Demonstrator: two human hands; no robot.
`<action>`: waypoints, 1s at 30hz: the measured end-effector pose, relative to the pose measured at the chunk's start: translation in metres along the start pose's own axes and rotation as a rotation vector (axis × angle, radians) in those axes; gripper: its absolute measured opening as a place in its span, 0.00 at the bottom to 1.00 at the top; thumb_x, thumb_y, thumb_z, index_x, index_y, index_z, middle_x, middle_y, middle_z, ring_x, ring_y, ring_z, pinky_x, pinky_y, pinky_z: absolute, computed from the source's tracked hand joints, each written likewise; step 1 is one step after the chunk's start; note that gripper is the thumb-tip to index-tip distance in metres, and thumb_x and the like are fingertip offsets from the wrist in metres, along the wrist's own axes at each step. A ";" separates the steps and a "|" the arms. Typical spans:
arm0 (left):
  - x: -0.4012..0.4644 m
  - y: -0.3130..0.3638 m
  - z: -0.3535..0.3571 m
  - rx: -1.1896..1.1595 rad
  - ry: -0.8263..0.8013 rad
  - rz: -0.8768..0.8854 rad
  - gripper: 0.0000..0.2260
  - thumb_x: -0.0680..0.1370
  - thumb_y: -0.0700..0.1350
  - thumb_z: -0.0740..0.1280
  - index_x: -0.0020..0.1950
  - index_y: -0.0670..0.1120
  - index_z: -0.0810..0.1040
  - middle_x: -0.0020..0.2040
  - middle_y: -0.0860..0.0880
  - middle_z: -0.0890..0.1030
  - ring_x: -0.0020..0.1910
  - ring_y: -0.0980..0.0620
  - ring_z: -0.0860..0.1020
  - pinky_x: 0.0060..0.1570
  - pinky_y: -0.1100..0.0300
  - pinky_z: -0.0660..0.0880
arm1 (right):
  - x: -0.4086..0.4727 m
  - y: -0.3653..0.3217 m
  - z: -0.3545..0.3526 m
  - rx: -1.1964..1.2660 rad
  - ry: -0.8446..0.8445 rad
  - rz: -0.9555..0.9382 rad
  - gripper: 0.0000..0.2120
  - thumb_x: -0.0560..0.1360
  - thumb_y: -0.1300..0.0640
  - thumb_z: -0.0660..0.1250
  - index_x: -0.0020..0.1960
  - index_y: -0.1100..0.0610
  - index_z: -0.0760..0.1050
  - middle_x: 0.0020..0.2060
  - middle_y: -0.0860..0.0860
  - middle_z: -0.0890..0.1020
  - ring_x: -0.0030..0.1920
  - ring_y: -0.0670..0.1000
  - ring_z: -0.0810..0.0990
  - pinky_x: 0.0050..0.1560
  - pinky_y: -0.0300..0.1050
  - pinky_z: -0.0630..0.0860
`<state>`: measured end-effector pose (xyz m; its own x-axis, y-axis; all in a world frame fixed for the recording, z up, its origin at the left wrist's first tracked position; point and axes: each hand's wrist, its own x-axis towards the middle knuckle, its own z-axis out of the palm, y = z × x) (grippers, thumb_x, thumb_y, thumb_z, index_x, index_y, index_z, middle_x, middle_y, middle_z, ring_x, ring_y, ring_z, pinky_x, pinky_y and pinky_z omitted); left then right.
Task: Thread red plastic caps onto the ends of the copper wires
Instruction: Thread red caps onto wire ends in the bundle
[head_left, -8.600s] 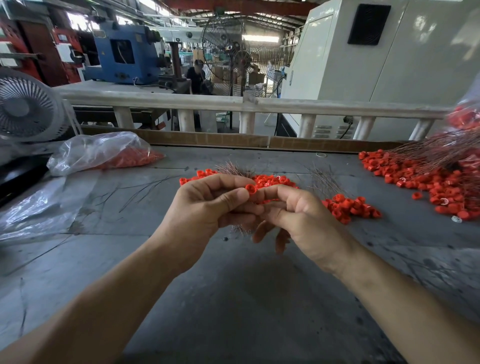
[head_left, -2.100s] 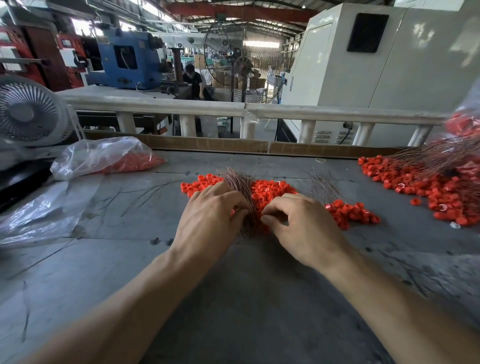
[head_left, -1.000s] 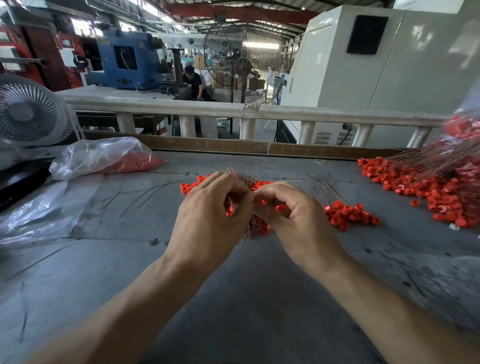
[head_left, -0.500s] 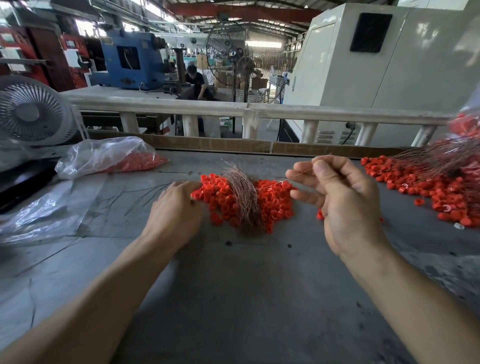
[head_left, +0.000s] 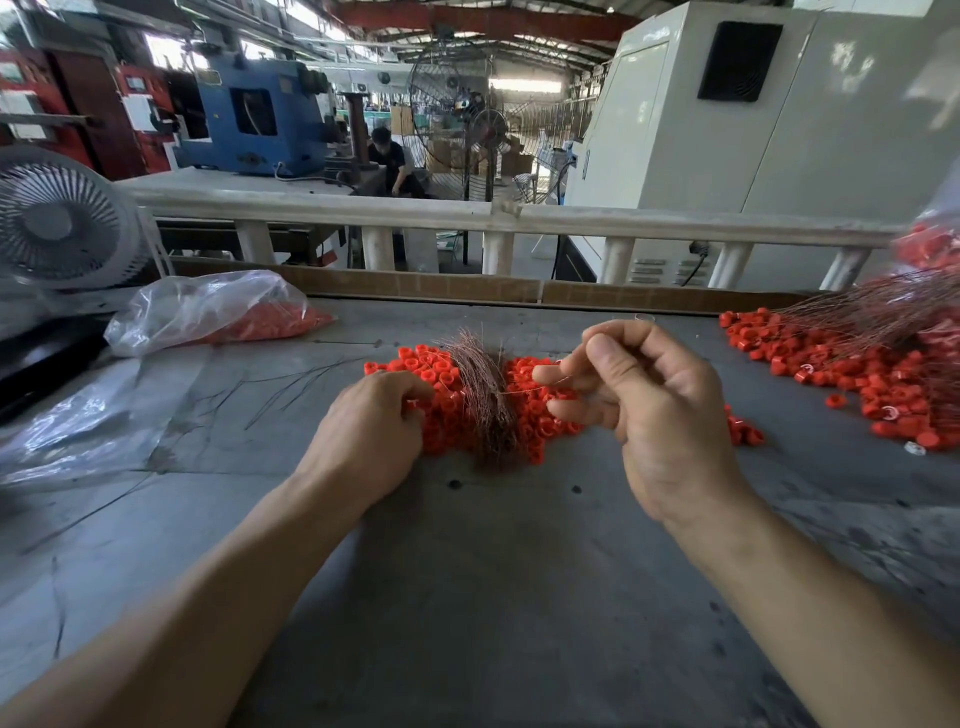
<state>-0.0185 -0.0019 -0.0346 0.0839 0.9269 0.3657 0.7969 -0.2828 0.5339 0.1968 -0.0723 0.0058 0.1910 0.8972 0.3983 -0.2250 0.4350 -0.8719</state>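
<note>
A heap of red plastic caps (head_left: 535, 402) lies in the middle of the grey table (head_left: 467, 571), with a bundle of thin copper wires (head_left: 483, 395) laid across it. My left hand (head_left: 371, 431) rests palm down on the heap's left edge, fingertips curled among the caps; whether they grip one is hidden. My right hand (head_left: 644, 405) hovers above the heap's right side and pinches a single copper wire (head_left: 558, 382) between thumb and fingers. That wire runs left toward the bundle.
A second spread of red caps (head_left: 841, 364) with finished copper wires (head_left: 878, 312) lies at the right. A clear bag of red caps (head_left: 218, 312) sits at the back left beside a fan (head_left: 57, 223). A white railing (head_left: 467, 213) runs behind the table.
Half a second ago my right hand was raised higher with the wire; it has come down closer to the heap. My left hand has slid right into the caps.
</note>
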 end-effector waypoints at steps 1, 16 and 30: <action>-0.001 0.001 0.000 -0.006 0.002 0.004 0.14 0.78 0.41 0.67 0.60 0.54 0.83 0.58 0.52 0.84 0.59 0.49 0.79 0.58 0.55 0.75 | 0.001 -0.001 -0.001 0.030 0.020 0.005 0.05 0.82 0.65 0.62 0.49 0.62 0.76 0.36 0.56 0.82 0.43 0.60 0.87 0.35 0.44 0.82; -0.015 0.038 0.007 -0.123 -0.123 0.426 0.08 0.75 0.41 0.75 0.53 0.49 0.85 0.49 0.53 0.80 0.48 0.53 0.78 0.52 0.54 0.76 | -0.009 0.003 0.011 -0.063 -0.137 0.012 0.04 0.82 0.65 0.63 0.49 0.62 0.76 0.35 0.56 0.82 0.39 0.60 0.87 0.39 0.45 0.83; -0.009 0.033 0.016 -0.078 -0.020 0.372 0.12 0.76 0.42 0.74 0.59 0.48 0.85 0.56 0.53 0.83 0.57 0.54 0.79 0.59 0.66 0.70 | 0.000 -0.010 -0.001 -0.017 -0.065 -0.053 0.07 0.79 0.60 0.67 0.43 0.55 0.79 0.32 0.55 0.79 0.25 0.52 0.74 0.23 0.40 0.69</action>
<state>0.0165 -0.0156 -0.0325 0.3713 0.7616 0.5312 0.6620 -0.6182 0.4236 0.1999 -0.0765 0.0142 0.1402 0.8760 0.4615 -0.1994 0.4815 -0.8535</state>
